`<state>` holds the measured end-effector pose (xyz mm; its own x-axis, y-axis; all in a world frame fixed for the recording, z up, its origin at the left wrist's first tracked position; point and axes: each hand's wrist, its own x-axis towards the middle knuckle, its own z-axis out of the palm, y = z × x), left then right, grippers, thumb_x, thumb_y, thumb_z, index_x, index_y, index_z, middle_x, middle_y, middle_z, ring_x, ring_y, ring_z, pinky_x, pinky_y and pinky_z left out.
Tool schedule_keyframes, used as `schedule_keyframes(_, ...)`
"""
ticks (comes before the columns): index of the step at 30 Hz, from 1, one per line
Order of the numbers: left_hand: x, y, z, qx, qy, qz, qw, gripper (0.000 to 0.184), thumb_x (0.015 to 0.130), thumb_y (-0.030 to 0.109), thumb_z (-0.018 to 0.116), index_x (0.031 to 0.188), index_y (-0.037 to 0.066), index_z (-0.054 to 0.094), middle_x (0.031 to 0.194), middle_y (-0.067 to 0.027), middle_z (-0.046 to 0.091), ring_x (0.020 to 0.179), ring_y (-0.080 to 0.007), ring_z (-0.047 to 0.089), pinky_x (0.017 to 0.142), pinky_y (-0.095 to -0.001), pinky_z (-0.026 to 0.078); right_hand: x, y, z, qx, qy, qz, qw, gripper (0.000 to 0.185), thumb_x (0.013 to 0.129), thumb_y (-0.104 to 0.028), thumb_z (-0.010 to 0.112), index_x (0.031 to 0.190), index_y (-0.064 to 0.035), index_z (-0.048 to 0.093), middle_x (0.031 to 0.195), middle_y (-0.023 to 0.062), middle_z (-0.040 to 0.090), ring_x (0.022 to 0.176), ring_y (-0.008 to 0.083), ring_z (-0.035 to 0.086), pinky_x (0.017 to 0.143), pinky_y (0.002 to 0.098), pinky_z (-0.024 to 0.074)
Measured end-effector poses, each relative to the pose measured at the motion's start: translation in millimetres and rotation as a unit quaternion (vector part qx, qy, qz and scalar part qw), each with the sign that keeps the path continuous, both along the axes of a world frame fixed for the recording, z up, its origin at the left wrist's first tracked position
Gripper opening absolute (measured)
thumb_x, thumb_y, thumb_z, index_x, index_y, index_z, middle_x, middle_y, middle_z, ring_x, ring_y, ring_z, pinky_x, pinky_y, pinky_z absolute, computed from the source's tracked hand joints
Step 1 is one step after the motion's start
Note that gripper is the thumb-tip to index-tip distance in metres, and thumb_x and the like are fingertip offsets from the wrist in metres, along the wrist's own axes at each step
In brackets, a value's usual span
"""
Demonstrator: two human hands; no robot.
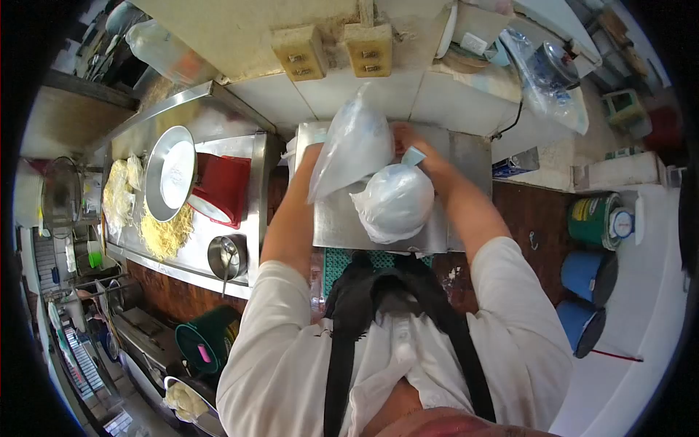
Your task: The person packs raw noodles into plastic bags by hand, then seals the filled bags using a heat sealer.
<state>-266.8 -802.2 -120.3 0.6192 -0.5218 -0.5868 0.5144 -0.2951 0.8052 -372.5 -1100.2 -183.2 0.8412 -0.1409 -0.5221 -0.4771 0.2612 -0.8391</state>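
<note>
A cloudy, see-through plastic bag point(353, 142) stands upright on the steel table point(331, 226), its top drawn to a point. My left hand is hidden behind the bag's left side; only the wrist and forearm show. At the bag's right edge, my right hand point(411, 140) has its fingers curled against the plastic, the fingertips partly covered. Closer to my body sits a rounded, filled white plastic bag point(395, 207), with a pale blue strip point(413, 156) at its top near my right wrist.
To the left, a red scale point(227, 191) with a round metal pan point(172, 173) stands by a heap of yellow noodles point(166, 231). A metal bowl point(227, 256) holds a spoon. Wall outlets point(368, 51) are ahead; blue buckets point(588, 277) stand right, a dark green bin point(206, 339) lower left.
</note>
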Motion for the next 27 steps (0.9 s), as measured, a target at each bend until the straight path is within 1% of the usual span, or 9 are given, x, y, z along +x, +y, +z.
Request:
schedule_keyframes(4,20,104,28,-0.075,-0.235,0.318,0.915,0.029,0.094,0.029,0.065,0.100,0.001,0.071,0.093,-0.0051,0.066,0.085,-0.0141,0.060,0.068,-0.0286,0.047,-78,-11,140,-0.057,-0.068,-0.096,0.991,0.028,0.101,-0.024,0.057,0.123,-0.0069,0.057,0.086,0.0017,0.061,0.077,0.0123,0.058,0.069,0.0285,0.0512)
schedule_keyframes(5,-2,108,91,-0.111,-0.242,0.347,0.899,0.024,0.095,0.010,0.063,0.116,0.000,0.064,0.093,-0.0066,0.065,0.090,-0.0161,0.064,0.080,-0.0331,0.054,-88,-7,173,-0.077,-0.116,-0.109,0.984,0.027,0.101,-0.023,0.057,0.122,-0.0064,0.058,0.086,0.0013,0.061,0.077,0.0119,0.058,0.069,0.0278,0.0508)
schedule_keyframes(7,-56,100,201,-0.152,-0.329,0.306,0.880,0.055,0.093,0.002,0.063,0.143,0.008,0.041,0.108,-0.0116,0.062,0.096,-0.0214,0.065,0.080,-0.0375,0.059,-113,17,248,-0.152,-0.226,-0.120,0.955,0.025,0.099,-0.022,0.059,0.118,-0.0054,0.060,0.088,0.0006,0.060,0.077,0.0111,0.057,0.070,0.0271,0.0503)
schedule_keyframes(10,-127,84,289,-0.199,-0.348,0.171,0.900,0.066,0.089,-0.003,0.065,0.147,0.003,0.035,0.114,-0.0136,0.063,0.100,-0.0201,0.065,0.083,-0.0345,0.058,-149,99,361,-0.289,-0.365,-0.124,0.877,0.027,0.094,-0.018,0.066,0.116,-0.0050,0.062,0.088,0.0038,0.062,0.076,0.0137,0.058,0.072,0.0294,0.0507)
schedule_keyframes(12,-164,69,308,-0.224,-0.342,0.081,0.909,0.065,0.088,-0.004,0.067,0.146,0.001,0.036,0.119,-0.0144,0.063,0.103,-0.0188,0.064,0.088,-0.0324,0.055,-157,137,390,-0.474,-0.523,-0.041,0.707,0.030,0.088,-0.016,0.072,0.115,-0.0069,0.063,0.089,0.0090,0.062,0.076,0.0189,0.060,0.071,0.0327,0.0511)
schedule_keyframes(14,-196,50,317,-0.241,-0.302,0.054,0.921,0.058,0.086,-0.005,0.069,0.139,-0.003,0.044,0.119,-0.0124,0.064,0.104,-0.0172,0.064,0.091,-0.0288,0.052,-161,164,402,-0.475,-0.525,-0.038,0.705,0.035,0.083,-0.016,0.076,0.114,-0.0072,0.062,0.090,0.0116,0.062,0.074,0.0234,0.060,0.068,0.0349,0.0513)
schedule_keyframes(18,-219,43,308,-0.223,-0.295,-0.024,0.929,0.047,0.088,-0.002,0.068,0.132,-0.003,0.050,0.117,-0.0100,0.064,0.107,-0.0152,0.062,0.090,-0.0294,0.051,-174,162,399,-0.323,-0.362,-0.025,0.874,0.040,0.083,-0.015,0.078,0.116,-0.0046,0.056,0.079,0.0078,0.062,0.066,0.0187,0.060,0.065,0.0309,0.0504)
schedule_keyframes(21,-224,41,300,-0.193,-0.324,-0.065,0.924,0.040,0.093,0.004,0.065,0.130,-0.003,0.052,0.112,-0.0083,0.064,0.102,-0.0133,0.061,0.088,-0.0279,0.050,-182,160,387,-0.179,-0.396,-0.037,0.900,0.040,0.083,-0.008,0.076,0.117,-0.0054,0.054,0.075,0.0069,0.063,0.067,0.0163,0.061,0.066,0.0289,0.0505)
schedule_keyframes(27,-224,24,299,-0.191,-0.300,0.004,0.935,0.024,0.102,0.017,0.055,0.118,-0.002,0.058,0.096,-0.0004,0.063,0.087,-0.0074,0.053,0.078,-0.0223,0.043,-196,160,377,-0.270,-0.395,-0.113,0.871,0.036,0.082,-0.005,0.075,0.112,-0.0060,0.055,0.081,0.0081,0.064,0.077,0.0196,0.063,0.073,0.0327,0.0503)
